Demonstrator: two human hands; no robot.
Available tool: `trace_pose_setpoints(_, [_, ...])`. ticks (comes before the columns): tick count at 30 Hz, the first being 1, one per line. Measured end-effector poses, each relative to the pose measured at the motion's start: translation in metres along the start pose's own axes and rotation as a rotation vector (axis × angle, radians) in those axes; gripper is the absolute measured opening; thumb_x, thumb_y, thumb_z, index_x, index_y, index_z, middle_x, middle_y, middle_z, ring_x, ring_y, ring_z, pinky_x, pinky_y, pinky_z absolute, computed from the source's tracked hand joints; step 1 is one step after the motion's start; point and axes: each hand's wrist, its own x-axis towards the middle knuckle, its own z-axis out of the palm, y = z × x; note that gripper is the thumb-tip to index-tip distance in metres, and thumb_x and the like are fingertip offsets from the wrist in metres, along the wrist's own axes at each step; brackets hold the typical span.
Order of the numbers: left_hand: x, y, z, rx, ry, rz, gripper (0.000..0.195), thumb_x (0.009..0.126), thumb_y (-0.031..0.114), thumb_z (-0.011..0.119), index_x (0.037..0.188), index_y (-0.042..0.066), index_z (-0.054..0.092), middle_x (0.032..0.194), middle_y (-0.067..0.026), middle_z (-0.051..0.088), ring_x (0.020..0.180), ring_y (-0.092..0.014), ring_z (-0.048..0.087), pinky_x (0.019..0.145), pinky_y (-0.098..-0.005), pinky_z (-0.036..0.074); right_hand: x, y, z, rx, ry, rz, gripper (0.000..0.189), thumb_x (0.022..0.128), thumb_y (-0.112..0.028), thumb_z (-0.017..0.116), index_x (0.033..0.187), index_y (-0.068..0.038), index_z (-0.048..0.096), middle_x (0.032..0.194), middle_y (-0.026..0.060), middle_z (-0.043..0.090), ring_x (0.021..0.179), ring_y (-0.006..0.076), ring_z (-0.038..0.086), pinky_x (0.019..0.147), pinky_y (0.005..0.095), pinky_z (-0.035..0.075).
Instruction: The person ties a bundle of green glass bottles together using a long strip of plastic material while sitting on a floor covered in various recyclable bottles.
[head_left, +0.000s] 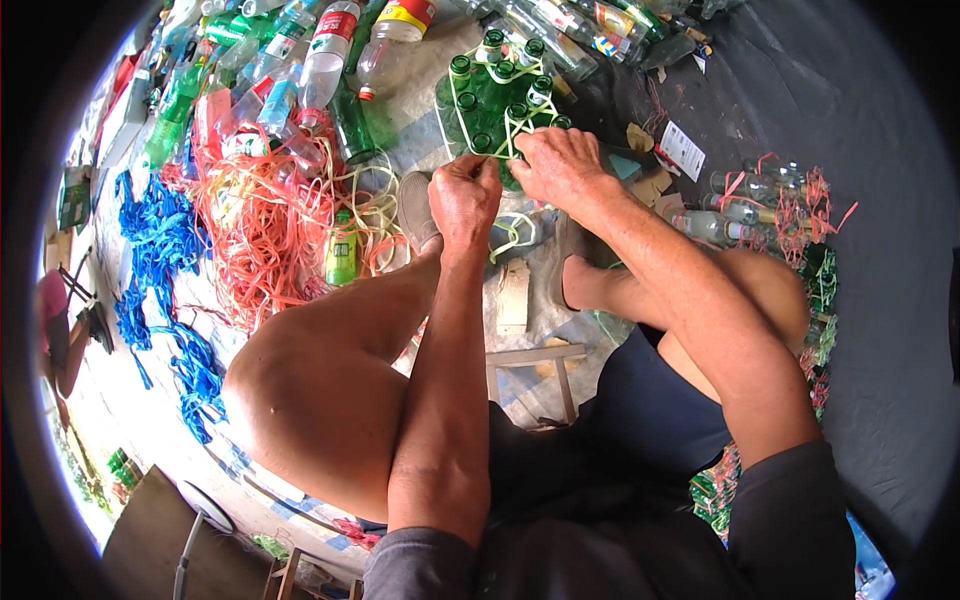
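Observation:
Before me several green glass bottles (457, 120) stand upright in a tight cluster. Pale yellow-green plastic strap (501, 157) winds around and between their necks. At the near side of the cluster, my left hand (465, 196) is closed with the strap pinched between thumb and forefinger. My right hand (562, 163) bends over the nearest right bottles and grips the strap close to their necks; its fingertips are partly hidden. A short length of strap shows between the two hands. Loose pale strap (517, 229) lies on the floor between my shoes.
Tangled red-orange strap (259, 232) and blue strap (157, 232) lie to the left. Plastic bottles (322, 67) pile up behind them. Clear glass bottles (735, 210) with red ties lie at the right. A cardboard piece (513, 296) and a wooden stool (536, 355) are below my hands.

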Motion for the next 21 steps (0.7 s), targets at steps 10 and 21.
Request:
trace_pose_setpoints(10, [0.0, 0.012, -0.016, 0.185, -0.012, 0.152, 0.021, 0.081, 0.021, 0.066, 0.09, 0.006, 0.078, 0.071, -0.0182, 0.069, 0.062, -0.027, 0.069, 0.065, -0.0353, 0.054, -0.014, -0.013, 0.024, 0.179, 0.245, 0.157, 0.021, 0.088, -0.031, 0.067, 0.094, -0.012, 0.064, 0.104, 0.0115, 0.068, 0.099, 0.0401, 0.064, 0.087, 0.0534, 0.046])
trace_pose_setpoints(21, [0.05, 0.059, -0.026, 0.747, -0.32, 0.446, 0.02, 0.078, 0.029, 0.064, 0.081, 0.012, 0.076, 0.08, -0.0181, 0.071, 0.078, -0.042, 0.069, 0.071, -0.0491, 0.056, -0.009, -0.003, 0.048, 0.3, 0.335, 0.184, 0.019, 0.083, -0.029, 0.071, 0.09, -0.013, 0.064, 0.093, 0.0095, 0.068, 0.087, 0.0383, 0.067, 0.07, 0.054, 0.052])
